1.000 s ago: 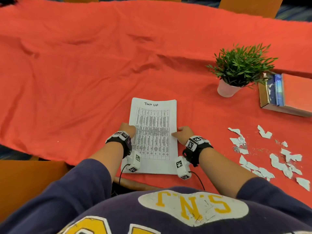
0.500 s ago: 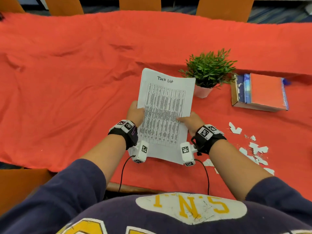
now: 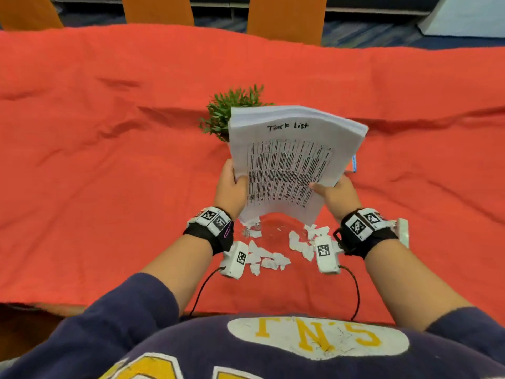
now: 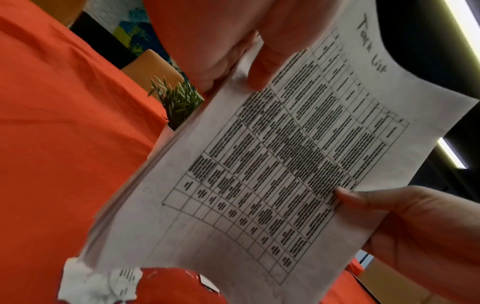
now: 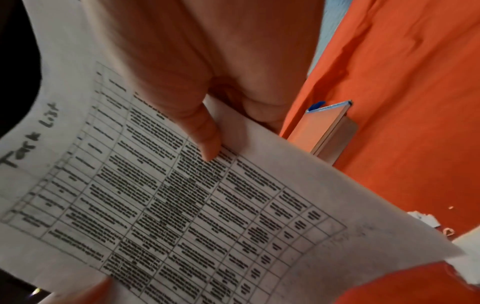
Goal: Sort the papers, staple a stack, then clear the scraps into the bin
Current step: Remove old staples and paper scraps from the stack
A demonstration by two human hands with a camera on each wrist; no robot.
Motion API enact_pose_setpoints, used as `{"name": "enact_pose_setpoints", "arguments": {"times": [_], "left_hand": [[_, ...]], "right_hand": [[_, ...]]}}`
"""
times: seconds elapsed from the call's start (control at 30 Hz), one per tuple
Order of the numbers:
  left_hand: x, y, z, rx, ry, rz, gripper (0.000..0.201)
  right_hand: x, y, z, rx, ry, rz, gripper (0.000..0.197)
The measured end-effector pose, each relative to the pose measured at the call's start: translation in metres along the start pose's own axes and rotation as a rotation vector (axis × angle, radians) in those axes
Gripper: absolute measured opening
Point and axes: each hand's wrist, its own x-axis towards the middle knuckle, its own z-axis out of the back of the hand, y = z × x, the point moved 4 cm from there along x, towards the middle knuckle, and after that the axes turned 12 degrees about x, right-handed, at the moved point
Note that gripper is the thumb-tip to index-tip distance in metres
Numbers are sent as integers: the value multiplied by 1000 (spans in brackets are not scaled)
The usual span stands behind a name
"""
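A stack of papers (image 3: 289, 160), headed "Task List" over a printed table, stands nearly upright above the red tablecloth (image 3: 109, 160). My left hand (image 3: 231, 184) grips its left edge, thumb on the front sheet. My right hand (image 3: 334, 191) grips the right edge the same way. Torn white scraps (image 3: 269, 258) lie on the cloth under and just in front of the stack's lower edge. The left wrist view shows the papers (image 4: 272, 164) with my left thumb on them and scraps (image 4: 88, 281) below. In the right wrist view my right thumb presses the papers (image 5: 182, 205).
A small green plant (image 3: 232, 113) stands partly hidden behind the stack. A book (image 5: 324, 129) with an orange cover lies to the right on the cloth. Orange chairs (image 3: 284, 17) line the far side of the table.
Both hands lifted the stack off the cloth, raised it upright and carried it to the right, over the scraps. The head view swung right with it.
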Motion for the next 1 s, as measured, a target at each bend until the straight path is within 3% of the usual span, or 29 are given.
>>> {"name": "enact_pose_setpoints", "arguments": {"times": [0.17, 0.43, 0.7, 0.93, 1.0], "left_hand": [[-11, 8, -14, -107, -41, 61, 45], [-8, -7, -20, -173, -97, 74, 33], [-5, 0, -24, -99, -27, 98, 36], [16, -27, 3, -188, -156, 56, 30], [22, -36, 20, -287, -244, 76, 30]], "right_hand": [[3, -13, 13, 43, 68, -26, 37], [7, -9, 1, 159, 30, 49, 22], [8, -26, -3, 158, -14, -5, 29], [12, -12, 19, 152, -28, 34, 19], [7, -12, 32, 180, -84, 6, 34]]}}
